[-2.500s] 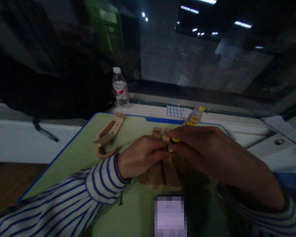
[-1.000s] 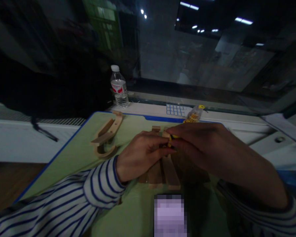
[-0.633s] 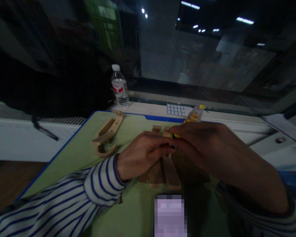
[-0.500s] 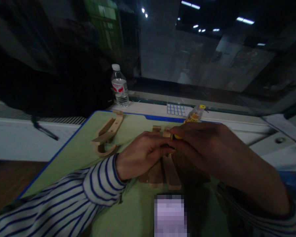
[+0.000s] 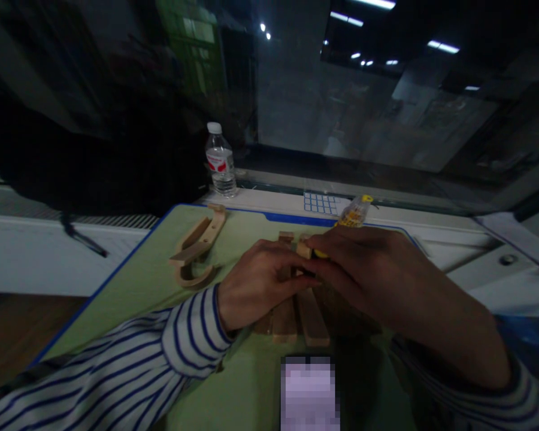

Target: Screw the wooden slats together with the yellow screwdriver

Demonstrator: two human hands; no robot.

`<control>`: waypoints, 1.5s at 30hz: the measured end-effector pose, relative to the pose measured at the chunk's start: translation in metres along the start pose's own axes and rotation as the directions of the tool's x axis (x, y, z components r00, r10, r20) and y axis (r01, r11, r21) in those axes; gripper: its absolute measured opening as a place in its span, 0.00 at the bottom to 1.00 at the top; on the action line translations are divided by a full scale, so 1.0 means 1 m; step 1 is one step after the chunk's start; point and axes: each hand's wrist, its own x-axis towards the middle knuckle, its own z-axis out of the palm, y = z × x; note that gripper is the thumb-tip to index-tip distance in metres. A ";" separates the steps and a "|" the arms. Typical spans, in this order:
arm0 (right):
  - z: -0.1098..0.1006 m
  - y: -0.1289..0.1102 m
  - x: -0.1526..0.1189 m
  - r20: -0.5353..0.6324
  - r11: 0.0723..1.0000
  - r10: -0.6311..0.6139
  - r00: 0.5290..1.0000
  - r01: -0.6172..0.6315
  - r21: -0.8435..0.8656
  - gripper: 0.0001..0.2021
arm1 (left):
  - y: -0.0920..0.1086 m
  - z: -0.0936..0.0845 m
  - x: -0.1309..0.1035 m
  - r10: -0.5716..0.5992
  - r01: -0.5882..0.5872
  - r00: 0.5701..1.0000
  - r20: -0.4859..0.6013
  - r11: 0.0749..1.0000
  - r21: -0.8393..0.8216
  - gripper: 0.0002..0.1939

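Several flat wooden slats (image 5: pixel 312 320) lie side by side on a green mat (image 5: pixel 135 281). My left hand (image 5: pixel 256 284) rests on the slats with its fingers pressed onto them. My right hand (image 5: pixel 368 269) is closed around a small yellow and black tool (image 5: pixel 318 254), most of which is hidden in the fist. The fingertips of both hands meet over the far ends of the slats. Both arms wear blue and white striped sleeves.
A curved wooden piece (image 5: pixel 197 245) lies on the mat's left part. A water bottle (image 5: pixel 220 160) stands on the white ledge behind. A clear bag with yellow bits (image 5: pixel 354 212) lies at the mat's far edge, beside a blue grid sticker (image 5: pixel 318 202).
Both hands stay over the slats, with only slight shifts of the fingers and the tool. The view has moved a little.
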 end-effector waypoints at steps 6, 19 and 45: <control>-0.001 0.005 -0.004 -0.027 0.990 -0.045 0.999 0.048 0.135 0.18 | -0.003 0.000 0.002 0.016 -0.018 0.999 0.036 0.999 0.047 0.10; -0.003 0.005 -0.002 0.012 0.987 -0.038 0.999 0.036 0.160 0.09 | -0.010 0.001 0.003 0.042 -0.023 0.983 0.177 0.994 -0.105 0.12; 0.000 -0.001 0.000 -0.008 1.000 -0.010 1.000 0.010 0.001 0.09 | -0.011 0.000 0.003 0.060 -0.035 0.977 0.206 0.992 -0.123 0.11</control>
